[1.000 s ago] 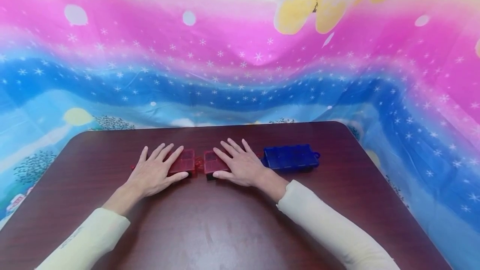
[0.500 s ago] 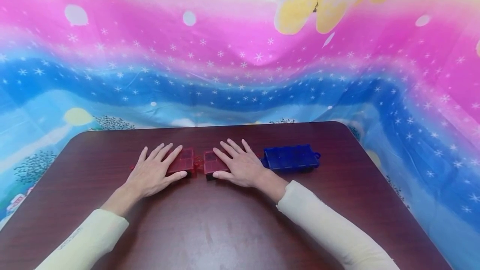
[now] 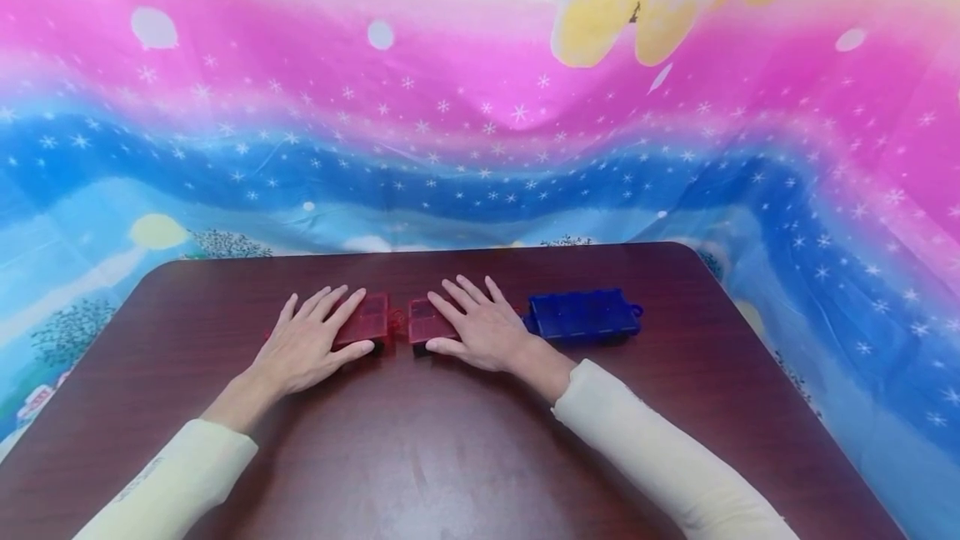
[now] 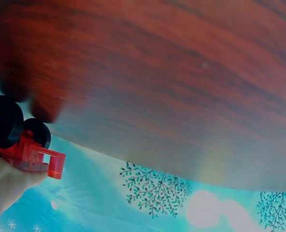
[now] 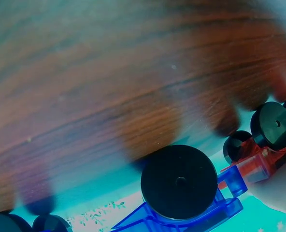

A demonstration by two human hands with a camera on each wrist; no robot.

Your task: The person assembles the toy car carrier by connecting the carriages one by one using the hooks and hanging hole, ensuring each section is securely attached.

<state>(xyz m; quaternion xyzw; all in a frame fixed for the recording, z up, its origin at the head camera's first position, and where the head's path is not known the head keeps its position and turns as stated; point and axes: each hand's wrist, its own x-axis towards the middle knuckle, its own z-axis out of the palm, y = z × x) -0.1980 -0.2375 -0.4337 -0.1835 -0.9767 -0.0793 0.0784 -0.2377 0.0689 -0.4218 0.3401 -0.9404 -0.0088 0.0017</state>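
Observation:
In the head view my left hand (image 3: 300, 347) rests with spread, straight fingers on a translucent red toy wagon (image 3: 373, 317). My right hand (image 3: 487, 333) lies the same way over a second red wagon (image 3: 422, 322). Small red couplings (image 3: 397, 323) fill the short gap between these two. To the right of that hand stands a blue toy wagon (image 3: 583, 313), untouched. From the right wrist, a blue coupling (image 5: 232, 181) meets the second red wagon's end, though whether they are hooked is unclear. Black wheels (image 4: 4, 122) show beneath the first wagon. Both hands partly hide the red wagons.
The wagons stand in a row near the far edge of a dark wooden table (image 3: 420, 440) with rounded corners. Behind and around it hangs a colourful cloth (image 3: 450, 148) with snowflakes. Pale sleeves (image 3: 652, 440) cover both forearms.

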